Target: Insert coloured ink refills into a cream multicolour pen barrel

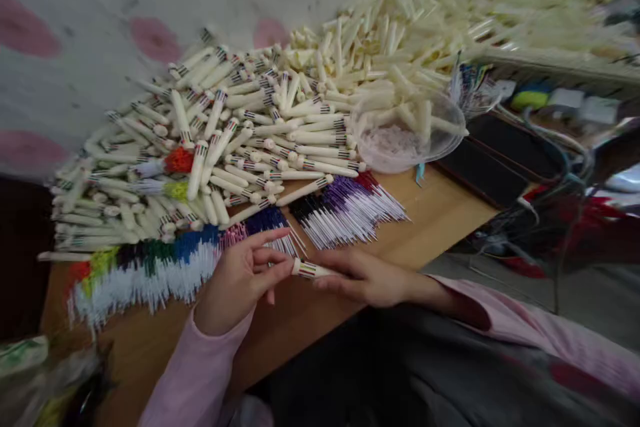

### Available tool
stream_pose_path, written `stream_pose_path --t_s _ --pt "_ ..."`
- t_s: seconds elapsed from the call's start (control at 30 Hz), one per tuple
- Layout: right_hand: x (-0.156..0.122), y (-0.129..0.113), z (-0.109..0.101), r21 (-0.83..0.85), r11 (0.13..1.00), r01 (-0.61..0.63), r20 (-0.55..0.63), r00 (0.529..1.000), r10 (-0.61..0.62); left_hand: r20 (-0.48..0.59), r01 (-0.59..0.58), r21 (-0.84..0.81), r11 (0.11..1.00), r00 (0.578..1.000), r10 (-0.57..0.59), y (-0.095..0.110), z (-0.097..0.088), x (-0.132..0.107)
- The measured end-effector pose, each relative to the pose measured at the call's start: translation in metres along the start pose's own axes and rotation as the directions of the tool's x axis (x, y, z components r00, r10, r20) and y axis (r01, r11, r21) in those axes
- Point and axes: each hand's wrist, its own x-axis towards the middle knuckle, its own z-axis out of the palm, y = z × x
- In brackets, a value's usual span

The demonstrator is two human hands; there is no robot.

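A white multicolour pen (311, 270) lies level between my hands, coloured slider marks showing near its left end. My left hand (245, 273) pinches that left end between thumb and forefinger, the other fingers loosely bent. Around the pen's right part my right hand (367, 277) is closed, hiding that end. Just beyond my hands, thin ink refills are laid in colour rows: purple refills (350, 207), black refills (313, 217), pink refills (233, 235), blue refills (195, 247) and green refills (156, 263). A big heap of similar multicolour pens (240, 140) rises behind them.
A clear plastic bowl (395, 147) with small pieces stands right of the heap. Pale empty barrels (400, 27) pile up at the back right. Beside the wooden table (425, 220) are a dark box (485, 153) and tangled cables (570, 153). Bags (50, 380) sit at lower left.
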Motion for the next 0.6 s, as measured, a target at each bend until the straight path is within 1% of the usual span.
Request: stream_pose_path --t_s 0.2,0.47,0.6 --pt "0.0039 -0.0002 -0.0002 0.049 0.997 -0.054 0.035 0.998 0.052 -0.043 0.001 0.006 1.0 0.999 0.0 -0.0032 -0.0052 -0.0008" --pt "0.0051 -0.006 -0.0013 0.067 0.995 -0.069 0.031 0.997 0.067 -0.13 -0.02 -0.026 0.999 0.991 0.016 0.0049 0.0005 0.0011" --pt "0.0051 -0.0061 -0.001 0.071 0.995 -0.071 0.034 0.997 0.069 -0.097 -0.033 -0.059 0.998 0.995 0.027 0.0018 -0.0015 0.0032"
